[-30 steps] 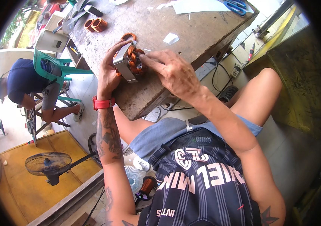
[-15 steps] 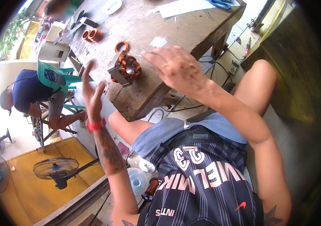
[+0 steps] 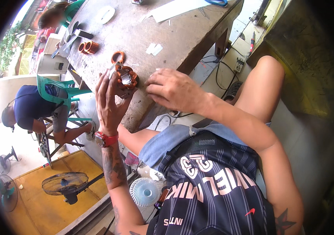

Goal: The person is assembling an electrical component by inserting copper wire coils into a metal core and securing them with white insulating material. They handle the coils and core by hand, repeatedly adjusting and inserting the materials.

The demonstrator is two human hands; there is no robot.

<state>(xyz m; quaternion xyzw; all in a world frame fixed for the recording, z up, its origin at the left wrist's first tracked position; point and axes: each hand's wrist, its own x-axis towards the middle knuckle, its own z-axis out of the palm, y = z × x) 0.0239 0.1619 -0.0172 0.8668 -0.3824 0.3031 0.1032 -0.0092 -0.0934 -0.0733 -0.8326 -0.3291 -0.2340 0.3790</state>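
Observation:
A motor stator (image 3: 127,77) with copper coils around a steel core stands near the table's corner. My left hand (image 3: 108,94) is closed round its left side, fingers over the core and thumb at the near side. To the right of the stator, slightly apart from it, hovers my right hand (image 3: 172,89) with its fingers curled. The fingertips face away, so anything pinched in them is hidden. A loose copper coil (image 3: 118,57) lies just beyond the stator, with a thin white strip (image 3: 133,64) beside it.
The wooden table (image 3: 163,58) also bears small white paper pieces (image 3: 154,49), copper coils (image 3: 91,47), a white sheet (image 3: 174,9) and blue-handled scissors (image 3: 217,2). A person (image 3: 32,105) sits at the left by a green chair (image 3: 51,90). Fans stand lower left.
My left hand has moved in from the left and closed on the stator. My right hand has dropped slightly and its fingers have curled. The view has shifted a little.

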